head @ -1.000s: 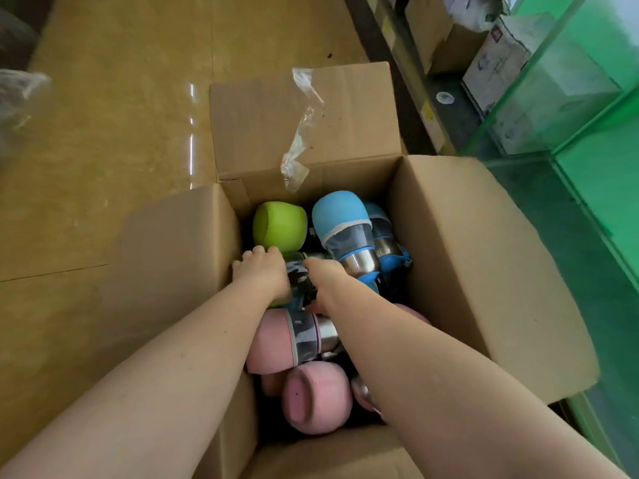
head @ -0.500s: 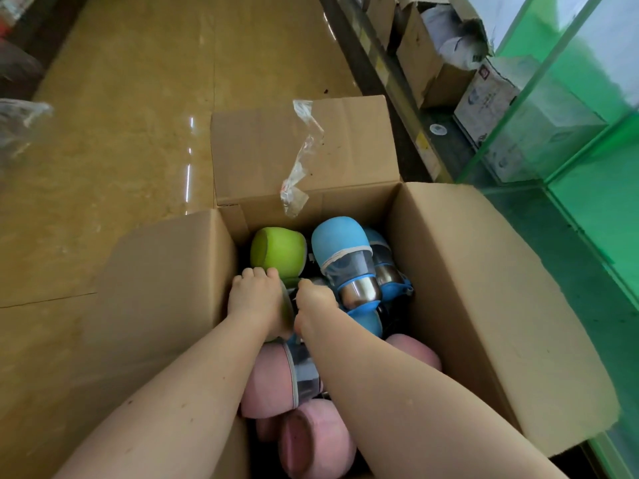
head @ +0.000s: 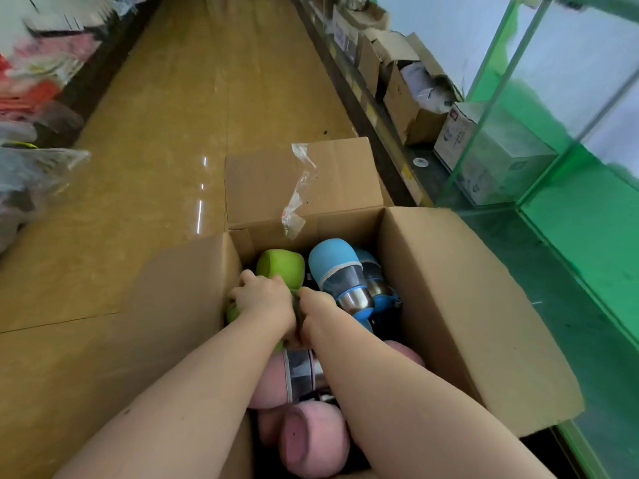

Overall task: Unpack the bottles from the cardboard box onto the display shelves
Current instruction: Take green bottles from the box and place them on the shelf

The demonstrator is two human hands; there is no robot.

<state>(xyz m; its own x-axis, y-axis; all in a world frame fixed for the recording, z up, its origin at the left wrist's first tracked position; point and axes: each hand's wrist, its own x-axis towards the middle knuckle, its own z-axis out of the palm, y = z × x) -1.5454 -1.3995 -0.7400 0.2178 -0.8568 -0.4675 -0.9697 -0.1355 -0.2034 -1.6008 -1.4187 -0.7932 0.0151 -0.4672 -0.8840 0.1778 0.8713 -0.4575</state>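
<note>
Both bare forearms reach forward and down from the bottom edge into the open cardboard box (head: 460, 305) on the floor (head: 138, 202). At the near end of the box lie the pink bottles (head: 311, 440). Past them the left hand (head: 262, 299) has its fingers curled over a green bottle (head: 232, 311) that lies mostly under the hand, and the right hand (head: 316, 305) is curled just beside it, gripping something dark that cannot be made out. The two hands touch at the knuckles. Just beyond them sit a second green bottle (head: 280, 267) and the blue bottles (head: 340, 274), against the far wall of the box. To the right stand the green glass display shelves (head: 570, 209). Compared with half a second ago, the hands have drawn closer together and the view has tipped up, showing more of the aisle.
</note>
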